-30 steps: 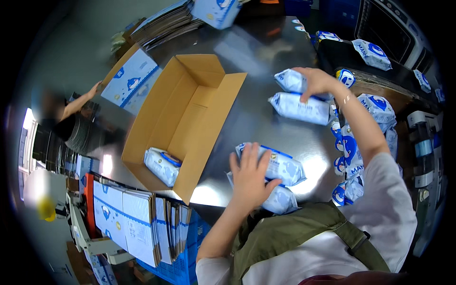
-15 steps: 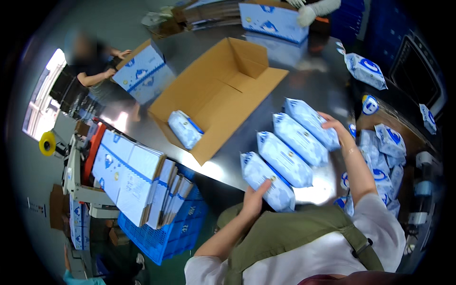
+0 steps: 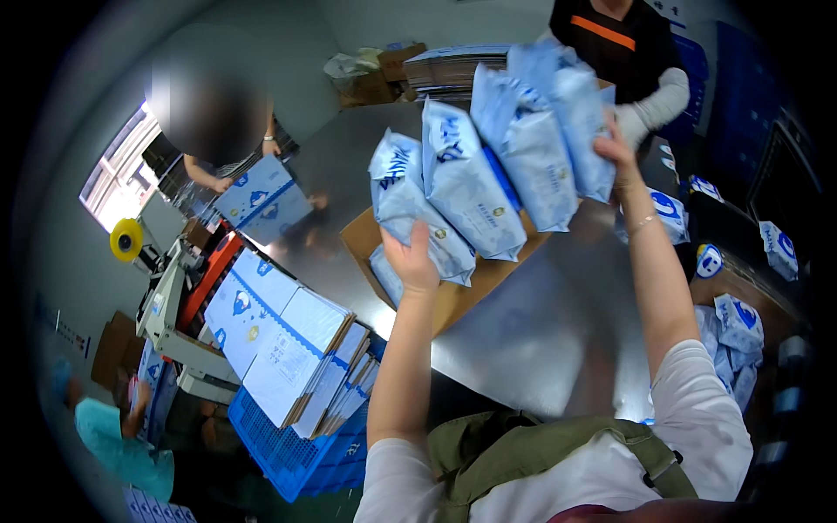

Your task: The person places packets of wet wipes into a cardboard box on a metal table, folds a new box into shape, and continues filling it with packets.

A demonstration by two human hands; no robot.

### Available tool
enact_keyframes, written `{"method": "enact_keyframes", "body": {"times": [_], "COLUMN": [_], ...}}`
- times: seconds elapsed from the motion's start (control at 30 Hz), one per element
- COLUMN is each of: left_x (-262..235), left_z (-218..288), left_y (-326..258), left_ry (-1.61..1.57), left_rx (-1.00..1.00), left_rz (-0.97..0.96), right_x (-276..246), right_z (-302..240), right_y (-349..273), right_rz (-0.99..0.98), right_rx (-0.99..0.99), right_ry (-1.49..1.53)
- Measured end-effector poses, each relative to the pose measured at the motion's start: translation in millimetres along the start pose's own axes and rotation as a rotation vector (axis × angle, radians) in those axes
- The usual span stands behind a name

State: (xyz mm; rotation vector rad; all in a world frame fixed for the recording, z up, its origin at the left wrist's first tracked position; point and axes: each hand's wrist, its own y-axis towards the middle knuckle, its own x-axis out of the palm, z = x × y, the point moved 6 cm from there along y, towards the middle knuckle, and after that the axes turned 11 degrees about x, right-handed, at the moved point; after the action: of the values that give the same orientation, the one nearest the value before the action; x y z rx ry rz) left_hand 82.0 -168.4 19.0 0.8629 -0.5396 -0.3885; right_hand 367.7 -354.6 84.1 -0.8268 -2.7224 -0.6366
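Note:
A row of several pale blue soft packs, like wipes or tissues, is squeezed between my two hands and lifted over the open brown carton. My left hand presses the left end pack, thumb on its face. Around the right end pack curl the fingers of my right hand. The packs stand tilted side by side and hide most of the carton's inside. One pack lies inside the carton at its left end, partly covered by the held row.
Flattened blue-and-white cartons are stacked on a blue crate at left. Loose packs fill a box at right. Co-workers stand across the metal table; one at left holds a printed carton. A taping machine stands at left.
Both my hands have lifted the row of packs off the table and moved it forward over the carton. The co-worker at the far right has come further into view.

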Motion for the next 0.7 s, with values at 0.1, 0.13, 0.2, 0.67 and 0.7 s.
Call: {"method": "enact_keyframes", "body": {"times": [0.1,0.13,0.2,0.67,0.7], "left_x": [-27.6,-42.4,-35.6,-47.8,-42.1], "left_z": [-72.5,-79.5,-70.8,16.6,16.9], "left_y": [-25.2,-34.3,-51.5,-2.7,7.5], "left_ry": [0.758,0.941,1.116,0.943,1.014], "left_rx": [-0.629,-0.618,-0.571,-0.357,-0.126], "left_rz": [-0.259,-0.456,-0.705,-1.222,-1.15], "right_x": [-48.2,-30.6,-24.5,-37.6,-25.4], "right_z": [112.1,151.2,202.9,66.2,76.3], "right_y": [71.3,73.8,66.5,-277.9,-277.0], "right_rz": [-0.108,-0.203,-0.177,0.094,0.178], "right_rx": [0.151,0.19,0.367,-0.148,-0.101], "right_ry": [-0.398,-0.689,-0.984,-0.949,-0.91]}}
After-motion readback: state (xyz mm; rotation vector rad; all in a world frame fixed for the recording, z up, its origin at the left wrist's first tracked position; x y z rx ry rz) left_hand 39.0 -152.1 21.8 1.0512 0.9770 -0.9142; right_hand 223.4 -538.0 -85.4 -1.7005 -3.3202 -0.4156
